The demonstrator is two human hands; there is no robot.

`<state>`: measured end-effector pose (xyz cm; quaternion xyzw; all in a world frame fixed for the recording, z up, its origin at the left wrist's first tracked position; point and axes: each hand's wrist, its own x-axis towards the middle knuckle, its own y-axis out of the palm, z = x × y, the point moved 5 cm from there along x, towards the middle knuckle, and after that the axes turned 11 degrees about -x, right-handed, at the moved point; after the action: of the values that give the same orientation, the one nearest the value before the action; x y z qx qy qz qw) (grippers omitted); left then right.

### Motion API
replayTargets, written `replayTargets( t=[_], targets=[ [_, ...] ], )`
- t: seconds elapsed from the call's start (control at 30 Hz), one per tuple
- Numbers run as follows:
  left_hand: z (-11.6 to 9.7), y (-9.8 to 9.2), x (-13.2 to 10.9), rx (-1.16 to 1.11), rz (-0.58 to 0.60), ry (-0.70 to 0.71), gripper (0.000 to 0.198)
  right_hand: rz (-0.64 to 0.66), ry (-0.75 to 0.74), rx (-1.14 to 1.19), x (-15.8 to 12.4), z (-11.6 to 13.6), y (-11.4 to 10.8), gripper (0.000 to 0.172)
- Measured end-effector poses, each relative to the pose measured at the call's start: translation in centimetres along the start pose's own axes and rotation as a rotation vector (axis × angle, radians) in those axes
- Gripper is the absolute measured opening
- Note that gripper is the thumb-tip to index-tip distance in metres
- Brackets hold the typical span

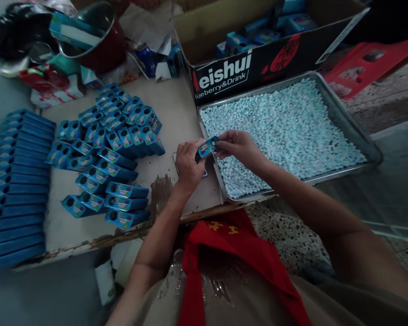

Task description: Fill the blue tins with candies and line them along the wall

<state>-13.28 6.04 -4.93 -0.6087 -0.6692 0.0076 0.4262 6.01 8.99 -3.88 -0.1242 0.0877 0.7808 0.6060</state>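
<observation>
Wrapped around a small blue candy box (204, 149) is my left hand (189, 164), just left of the tray's near-left edge. My right hand (237, 147) has its fingertips pinched at the right end of that box; whether they also hold a candy there is too small to tell. Under my right forearm lies a metal tray (340, 106) spread with pale blue and white candies (279, 127). A flat, light-coloured piece (175, 158) is partly hidden beneath my left hand.
Several blue boxes (122, 136) stand in groups on the table (177, 106), with a long row of boxes (18, 181) at far left. Behind the tray is a black carton (258, 68) holding more boxes. A red pot (105, 50) and a blue can (145, 59) stand at the back.
</observation>
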Motion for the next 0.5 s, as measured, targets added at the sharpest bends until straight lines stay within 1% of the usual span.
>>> replayTargets(
  t=[0.07,0.13,0.17,0.23,0.3,0.33,0.4,0.47,0.5],
  targets=[
    [-0.2,0.0,-0.2,-0.034,-0.061,-0.048,0.028,-0.103,-0.150,-0.199,-0.4,1.1,-0.5,0.026],
    [-0.1,0.1,-0.4,-0.098,-0.113,-0.115,0.033,-0.200,-0.309,-0.409,-0.9,2.5,-0.6,0.025],
    [0.0,0.3,-0.4,-0.139,-0.128,-0.152,0.036,-0.226,-0.374,-0.505,-1.0,3.2,-0.5,0.023],
    [0.3,0.5,-0.5,-0.238,-0.141,-0.230,0.042,-0.208,-0.467,-0.670,-0.8,4.5,0.1,0.019],
    [0.6,0.3,-0.7,-0.331,-0.157,-0.316,0.044,-0.134,-0.524,-0.781,-0.7,5.6,0.8,0.013],
    [0.6,-0.2,-0.9,-0.361,-0.162,-0.360,0.044,-0.109,-0.540,-0.808,-0.8,6.0,0.9,0.011],
    [0.3,-2.1,-1.3,-0.383,-0.160,-0.441,0.039,-0.112,-0.536,-0.803,-1.5,6.5,0.3,0.013],
    [-0.5,-5.0,-1.7,-0.379,-0.126,-0.498,0.034,-0.172,-0.461,-0.791,-1.9,6.2,-1.5,0.016],
    [-1.1,-6.8,-1.8,-0.377,-0.108,-0.508,0.032,-0.226,-0.424,-0.802,-1.8,5.9,-2.6,0.016]
  ],
)
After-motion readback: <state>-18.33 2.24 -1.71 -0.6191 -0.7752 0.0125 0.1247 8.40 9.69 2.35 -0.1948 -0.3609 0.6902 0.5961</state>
